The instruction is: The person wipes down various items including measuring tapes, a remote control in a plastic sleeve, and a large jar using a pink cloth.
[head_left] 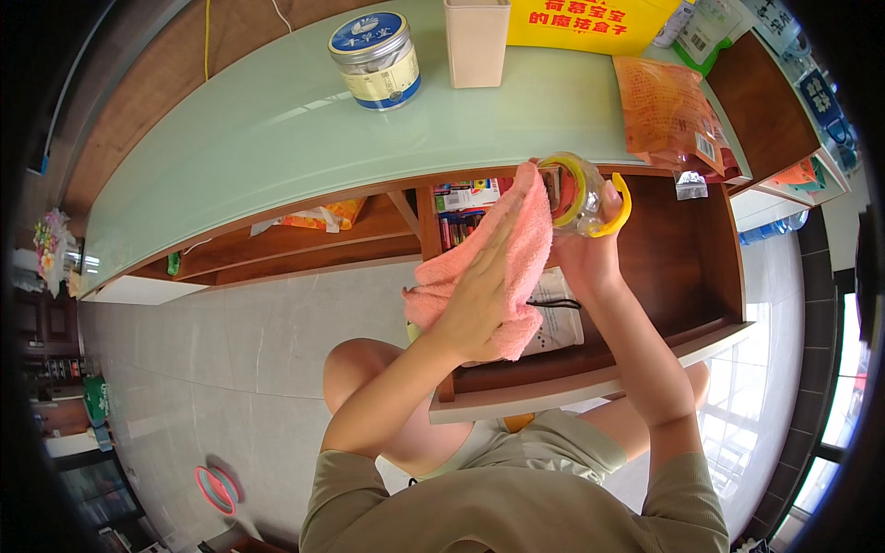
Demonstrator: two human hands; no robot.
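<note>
My left hand lies with straight fingers along a pink terry cloth, which hangs in folds around it. The cloth's upper end touches the side of a clear plastic jar with a yellow rim and a yellow handle. My right hand grips the jar from below and the right, its fingers partly hidden behind it. Both hands are above an open wooden drawer. Inside, small boxes and a white pouch with a black cord are partly covered by the cloth and my left hand.
On the glass-topped desk stand a lidded jar, a beige bin and a yellow printed box. An orange pouch lies near the desk's right edge. The drawer front is above my lap.
</note>
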